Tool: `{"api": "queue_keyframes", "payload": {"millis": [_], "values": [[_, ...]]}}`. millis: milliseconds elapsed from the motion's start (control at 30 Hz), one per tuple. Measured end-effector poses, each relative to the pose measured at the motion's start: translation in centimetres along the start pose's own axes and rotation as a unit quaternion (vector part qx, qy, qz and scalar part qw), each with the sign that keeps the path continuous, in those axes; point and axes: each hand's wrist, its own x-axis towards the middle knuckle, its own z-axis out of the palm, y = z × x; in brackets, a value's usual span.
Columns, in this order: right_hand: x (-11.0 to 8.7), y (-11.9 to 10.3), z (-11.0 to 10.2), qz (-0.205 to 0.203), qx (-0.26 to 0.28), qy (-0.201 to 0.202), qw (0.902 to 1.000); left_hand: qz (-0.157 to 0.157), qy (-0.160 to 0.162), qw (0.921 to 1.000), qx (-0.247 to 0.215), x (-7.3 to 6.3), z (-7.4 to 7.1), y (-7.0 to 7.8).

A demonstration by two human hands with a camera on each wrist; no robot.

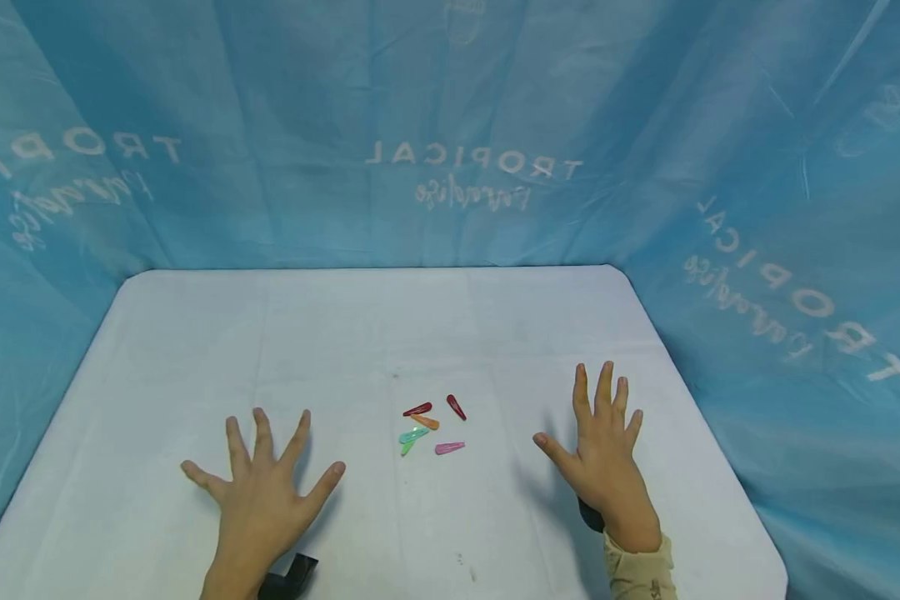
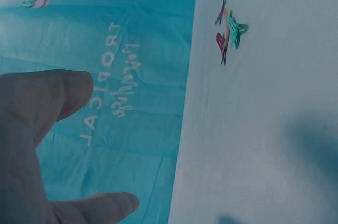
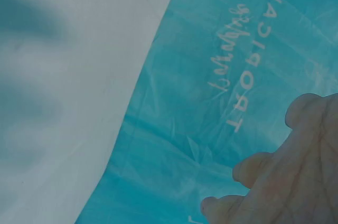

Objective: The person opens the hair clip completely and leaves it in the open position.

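Several small snap hair clips lie in a loose group at the middle of the white table. Two are dark red, one a red clip (image 1: 417,409) at the left and one a red clip (image 1: 456,407) at the right. An orange clip (image 1: 425,422), a teal clip (image 1: 413,435), a green clip (image 1: 407,448) and a pink clip (image 1: 450,447) lie nearer. My left hand (image 1: 264,500) hovers left of them, fingers spread, holding nothing. To their right, my right hand (image 1: 603,458) is raised over the table with straight fingers, also holding nothing.
The white table (image 1: 285,333) has rounded corners. Blue sheeting (image 1: 480,100) with mirrored lettering hangs around its back and sides. A black strap piece (image 1: 288,577) shows at the left wrist, and a beige sleeve (image 1: 640,571) covers the right forearm.
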Motion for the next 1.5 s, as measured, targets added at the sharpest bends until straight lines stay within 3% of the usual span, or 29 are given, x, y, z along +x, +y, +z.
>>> {"api": "queue_keyframes", "payload": {"millis": [167, 267, 467, 567, 700, 867, 1033, 1233, 1333, 1500], "values": [[-0.1, 0.3, 0.1, -0.005, 0.006, -0.004, 1.0, 0.007, 0.003, 0.9999, 0.008, -0.1, 0.5, -0.3], [0.1, 0.5, 0.3, -0.016, 0.015, 0.003, 0.9997, 0.019, 0.02, 0.9996, 0.007, 0.0, 0.6, -0.4], [1.5, 0.0, 1.3, -0.096, 0.024, 0.021, 0.9949, 0.046, 0.053, 0.9974, -0.017, 0.6, 0.6, 0.0], [2.6, -1.0, 2.1, -0.172, 0.007, 0.04, 0.9843, 0.065, 0.067, 0.9952, -0.028, 1.1, 0.5, 0.5], [3.9, -2.6, 3.2, -0.266, -0.019, 0.053, 0.9624, 0.088, 0.07, 0.9933, -0.028, 1.8, 0.3, 1.6], [4.8, -4.3, 4.1, -0.325, -0.038, 0.039, 0.9441, 0.147, 0.072, 0.9864, -0.011, 2.6, 1.0, 3.9], [4.8, -4.9, 5.1, -0.356, -0.055, 0.022, 0.9328, 0.217, 0.048, 0.9748, 0.016, 3.3, 2.8, 6.6], [4.8, -4.8, 6.4, -0.355, -0.064, 0.002, 0.9327, 0.278, 0.002, 0.9588, 0.056, 4.7, 5.0, 9.0], [4.8, -5.0, 7.0, -0.358, -0.064, -0.01, 0.9313, 0.292, 0.021, 0.9549, 0.049, 5.0, 5.9, 9.4], [4.5, -5.3, 7.5, -0.361, -0.068, -0.014, 0.93, 0.31, 0.08, 0.9473, 0.022, 5.2, 6.9, 9.6]]}}
